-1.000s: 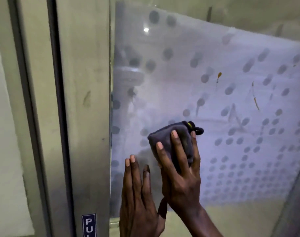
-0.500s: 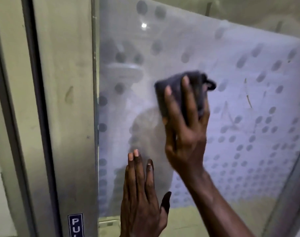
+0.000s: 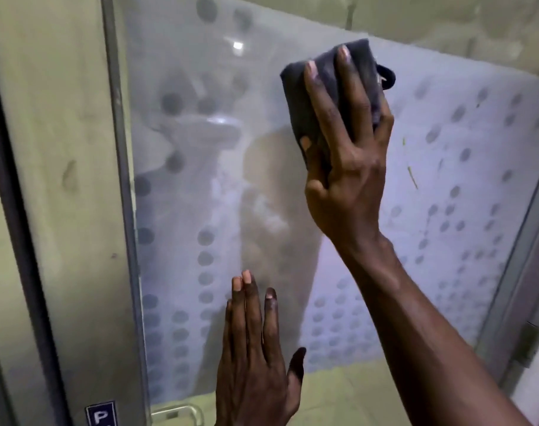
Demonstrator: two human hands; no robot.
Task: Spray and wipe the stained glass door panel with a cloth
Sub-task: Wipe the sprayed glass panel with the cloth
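Head view: nearest, the left hand (image 3: pixel 255 358) lies flat on the glass (image 3: pixel 185 241) low down, fingers straight, holding nothing. Higher and farther, the right hand (image 3: pixel 345 179) is the working grip: spread, nearly straight fingers press the wadded cloth (image 3: pixel 362 72) against the upper panel. Thin yellowish streaks (image 3: pixel 412 178) show just right of that hand, below the cloth, running nearly upright; the next pass likely goes right and down, and the right hand is much the nearer
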